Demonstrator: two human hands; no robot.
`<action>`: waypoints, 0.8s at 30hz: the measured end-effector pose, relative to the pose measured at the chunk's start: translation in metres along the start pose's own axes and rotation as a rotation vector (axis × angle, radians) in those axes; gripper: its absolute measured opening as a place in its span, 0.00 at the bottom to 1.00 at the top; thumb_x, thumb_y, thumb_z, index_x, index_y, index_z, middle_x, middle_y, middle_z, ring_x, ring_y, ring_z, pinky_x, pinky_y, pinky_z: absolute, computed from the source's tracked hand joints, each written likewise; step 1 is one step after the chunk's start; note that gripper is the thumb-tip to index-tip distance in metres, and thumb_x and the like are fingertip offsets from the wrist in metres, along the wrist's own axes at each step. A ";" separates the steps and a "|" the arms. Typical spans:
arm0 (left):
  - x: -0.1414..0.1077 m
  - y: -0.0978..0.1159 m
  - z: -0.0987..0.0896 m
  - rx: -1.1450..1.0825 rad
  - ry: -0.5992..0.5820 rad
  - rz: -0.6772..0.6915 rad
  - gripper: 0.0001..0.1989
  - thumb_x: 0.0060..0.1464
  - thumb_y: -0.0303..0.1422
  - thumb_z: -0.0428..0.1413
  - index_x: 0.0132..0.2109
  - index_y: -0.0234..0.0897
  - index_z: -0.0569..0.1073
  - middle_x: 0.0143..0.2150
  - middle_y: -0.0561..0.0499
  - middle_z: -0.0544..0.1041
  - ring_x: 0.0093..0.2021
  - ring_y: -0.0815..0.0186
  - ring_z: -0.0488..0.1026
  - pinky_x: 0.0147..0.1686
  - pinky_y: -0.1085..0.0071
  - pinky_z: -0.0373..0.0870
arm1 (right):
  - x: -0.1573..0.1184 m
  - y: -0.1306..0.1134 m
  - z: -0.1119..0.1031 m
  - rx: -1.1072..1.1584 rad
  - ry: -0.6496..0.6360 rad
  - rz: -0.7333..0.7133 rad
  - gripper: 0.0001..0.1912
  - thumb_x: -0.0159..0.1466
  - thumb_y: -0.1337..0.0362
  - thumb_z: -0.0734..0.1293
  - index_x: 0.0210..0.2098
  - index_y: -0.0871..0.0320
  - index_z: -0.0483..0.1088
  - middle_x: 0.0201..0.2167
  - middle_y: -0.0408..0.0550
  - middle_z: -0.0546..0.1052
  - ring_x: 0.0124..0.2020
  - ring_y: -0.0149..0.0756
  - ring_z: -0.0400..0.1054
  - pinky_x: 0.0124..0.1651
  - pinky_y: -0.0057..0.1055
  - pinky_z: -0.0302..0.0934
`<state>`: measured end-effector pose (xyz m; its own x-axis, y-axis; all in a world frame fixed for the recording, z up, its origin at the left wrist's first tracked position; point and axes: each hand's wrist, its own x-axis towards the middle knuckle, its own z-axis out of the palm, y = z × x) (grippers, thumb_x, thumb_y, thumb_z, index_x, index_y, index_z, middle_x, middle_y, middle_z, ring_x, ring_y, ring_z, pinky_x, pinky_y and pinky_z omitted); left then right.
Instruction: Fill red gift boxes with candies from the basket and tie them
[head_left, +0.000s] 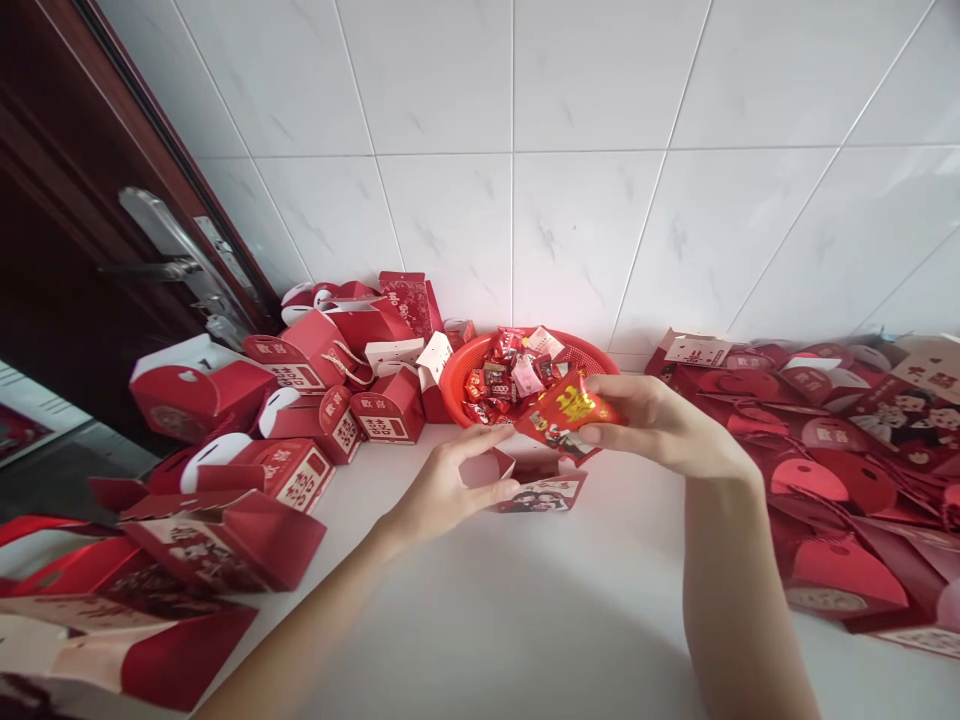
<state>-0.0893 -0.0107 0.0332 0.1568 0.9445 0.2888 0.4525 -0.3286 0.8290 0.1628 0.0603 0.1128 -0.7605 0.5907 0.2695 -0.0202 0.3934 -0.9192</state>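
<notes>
In front of me stands a small red paper gift box point(553, 494) with a printed cartoon couple on its front, its top open. My left hand point(444, 488) grips the box's left side, thumb at the front and fingers over the flap. Its fingertips come close to a shiny red and gold packet point(561, 410). My right hand point(651, 425) holds that packet between thumb and fingers, tilted just above the box opening. Behind the packet sits a red plastic basket point(455, 385) with several wrapped candies point(526, 375) in it. The packet hides part of the basket and box.
Red gift boxes point(300, 400) crowd the left side of the white table point(480, 620). More red boxes point(832, 480) are packed along the right. A white tiled wall point(585, 220) rises behind, and a dark door point(82, 190) with a metal handle stands at the left.
</notes>
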 end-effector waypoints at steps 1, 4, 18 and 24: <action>0.004 0.000 -0.001 -0.031 -0.015 -0.021 0.27 0.52 0.38 0.67 0.59 0.42 0.76 0.60 0.44 0.77 0.62 0.49 0.72 0.64 0.51 0.67 | 0.002 0.002 0.001 -0.064 0.002 0.008 0.12 0.64 0.59 0.71 0.44 0.59 0.76 0.37 0.48 0.79 0.36 0.36 0.72 0.39 0.32 0.68; 0.011 0.000 -0.002 -0.094 -0.070 -0.019 0.27 0.53 0.39 0.67 0.59 0.42 0.77 0.62 0.45 0.76 0.63 0.49 0.70 0.66 0.52 0.64 | 0.009 0.009 0.006 -0.287 0.034 0.064 0.10 0.63 0.63 0.71 0.44 0.59 0.75 0.37 0.47 0.78 0.35 0.35 0.70 0.38 0.31 0.65; 0.015 -0.006 -0.007 -0.032 -0.128 0.006 0.30 0.53 0.40 0.66 0.62 0.42 0.73 0.63 0.47 0.74 0.64 0.52 0.69 0.65 0.57 0.64 | 0.011 0.005 0.020 -0.625 -0.022 0.131 0.10 0.60 0.71 0.70 0.42 0.57 0.74 0.34 0.45 0.78 0.31 0.33 0.67 0.33 0.29 0.58; 0.014 -0.004 -0.005 -0.020 -0.129 -0.046 0.31 0.55 0.42 0.64 0.64 0.42 0.71 0.66 0.48 0.71 0.68 0.52 0.65 0.68 0.57 0.60 | 0.010 0.006 0.022 -0.689 -0.044 0.175 0.06 0.60 0.71 0.69 0.37 0.57 0.75 0.28 0.43 0.77 0.25 0.30 0.62 0.29 0.28 0.52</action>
<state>-0.0932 0.0038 0.0357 0.2484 0.9504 0.1874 0.4445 -0.2837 0.8497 0.1406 0.0528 0.1040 -0.7412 0.6623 0.1093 0.5084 0.6602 -0.5528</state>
